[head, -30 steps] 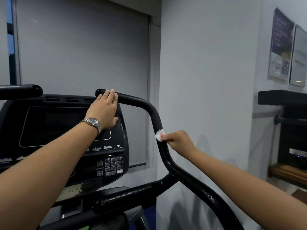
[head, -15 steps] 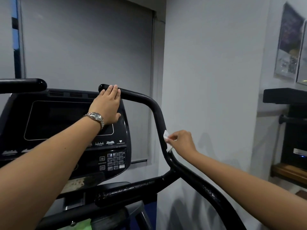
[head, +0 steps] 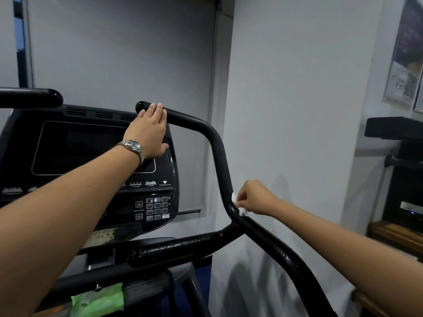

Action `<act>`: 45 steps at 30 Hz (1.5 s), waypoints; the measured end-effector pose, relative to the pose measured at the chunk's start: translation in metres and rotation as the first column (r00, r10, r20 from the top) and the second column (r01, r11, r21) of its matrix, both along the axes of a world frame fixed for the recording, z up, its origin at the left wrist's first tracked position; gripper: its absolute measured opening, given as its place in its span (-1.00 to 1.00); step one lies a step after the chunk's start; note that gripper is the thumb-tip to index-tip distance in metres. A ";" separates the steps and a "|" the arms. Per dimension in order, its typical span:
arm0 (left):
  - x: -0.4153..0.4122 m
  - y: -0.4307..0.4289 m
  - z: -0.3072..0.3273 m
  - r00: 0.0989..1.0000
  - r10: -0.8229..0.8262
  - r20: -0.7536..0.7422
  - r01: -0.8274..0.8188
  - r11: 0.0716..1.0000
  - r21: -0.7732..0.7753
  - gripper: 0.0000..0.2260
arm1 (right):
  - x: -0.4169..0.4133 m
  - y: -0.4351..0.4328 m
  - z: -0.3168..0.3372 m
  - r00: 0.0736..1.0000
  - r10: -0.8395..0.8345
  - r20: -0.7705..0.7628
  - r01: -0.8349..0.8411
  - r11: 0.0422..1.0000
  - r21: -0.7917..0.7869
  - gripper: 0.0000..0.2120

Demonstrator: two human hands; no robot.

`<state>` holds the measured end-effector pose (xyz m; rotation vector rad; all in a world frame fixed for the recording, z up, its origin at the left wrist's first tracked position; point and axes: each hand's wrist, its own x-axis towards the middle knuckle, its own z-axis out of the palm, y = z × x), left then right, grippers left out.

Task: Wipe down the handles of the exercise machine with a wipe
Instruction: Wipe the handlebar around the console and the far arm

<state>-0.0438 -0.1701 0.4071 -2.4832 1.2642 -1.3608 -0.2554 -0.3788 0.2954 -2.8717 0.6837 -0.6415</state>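
The exercise machine's black right handle [head: 215,143] curves from a rounded tip near the console down to the lower right. My left hand [head: 148,131], with a metal watch on the wrist, rests over the handle's top end, fingers straight across the bar and thumb on the console edge. My right hand [head: 254,197] pinches a small white wipe [head: 238,204] and presses it against the handle just above the joint where a lower black bar [head: 183,248] branches off. The left handle [head: 29,97] sticks out at the upper left.
The black console [head: 96,161] with a dark screen and a keypad sits behind my left arm. A green packet [head: 98,303] lies on the machine's lower shelf. A grey wall stands close on the right, and another black machine [head: 402,170] is at the far right.
My right hand has slid the wipe down the handle toward the joint with the lower bar. The left hand has stayed on the handle's top end.
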 end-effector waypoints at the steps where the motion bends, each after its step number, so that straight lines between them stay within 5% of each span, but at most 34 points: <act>1: 0.000 0.000 -0.001 1.000 -0.001 -0.001 0.001 1.000 -0.003 -0.16 | 0.001 0.001 0.001 1.000 0.013 -0.025 -0.014 0.998 -0.060 -0.75; 3: 0.001 -0.001 -0.001 1.000 -0.003 0.002 0.003 1.000 -0.005 -0.16 | 0.006 0.002 0.002 0.999 0.009 -0.036 -0.017 0.975 -0.223 -0.66; 6: 0.004 -0.001 0.000 1.000 -0.008 0.017 0.008 1.000 -0.001 -0.16 | 0.008 -0.004 -0.003 0.993 0.115 0.006 -0.102 0.908 -0.407 -0.81; 10: 0.010 -0.002 -0.002 0.999 -0.001 0.032 0.002 1.000 -0.006 -0.16 | -0.005 -0.017 -0.012 0.949 0.305 -0.073 -0.307 0.858 -0.412 -0.90; 19: 0.003 0.002 0.002 1.000 0.018 -0.015 -0.017 1.000 0.018 -0.18 | 0.014 -0.004 0.001 0.922 0.308 -0.235 -0.387 0.699 -0.602 -0.75; 24: -0.020 0.025 -0.025 0.970 -0.066 -0.233 0.097 0.987 0.125 -0.34 | 0.002 0.005 0.004 0.865 0.254 -0.433 -0.455 0.762 -0.462 -0.77; 27: -0.038 0.053 -0.076 0.829 -0.077 -0.554 0.219 0.956 0.195 -0.45 | 0.009 0.009 0.008 0.873 0.217 -0.437 -0.430 0.764 -0.480 -0.72; 30: -0.047 0.082 -0.124 0.722 -0.039 -0.691 0.252 0.945 0.210 -0.39 | 0.018 0.017 0.007 0.891 0.109 -0.441 -0.379 0.713 -0.589 -0.64; 33: -0.051 0.102 -0.155 0.691 -0.044 -0.722 0.235 0.958 0.166 -0.30 | 0.019 0.019 0.003 0.881 0.078 -0.466 -0.365 0.738 -0.567 -0.64; 38: -0.065 0.108 -0.179 0.708 -0.097 -0.699 0.220 0.972 0.088 -0.49 | 0.015 0.017 0.001 0.831 0.081 -0.550 -0.343 0.853 -0.393 -0.60; 45: -0.066 0.105 -0.187 0.761 -0.098 -0.642 0.160 0.986 0.039 -0.64 | 0.019 0.025 -0.001 0.887 -0.005 -0.462 -0.246 0.841 -0.482 -0.66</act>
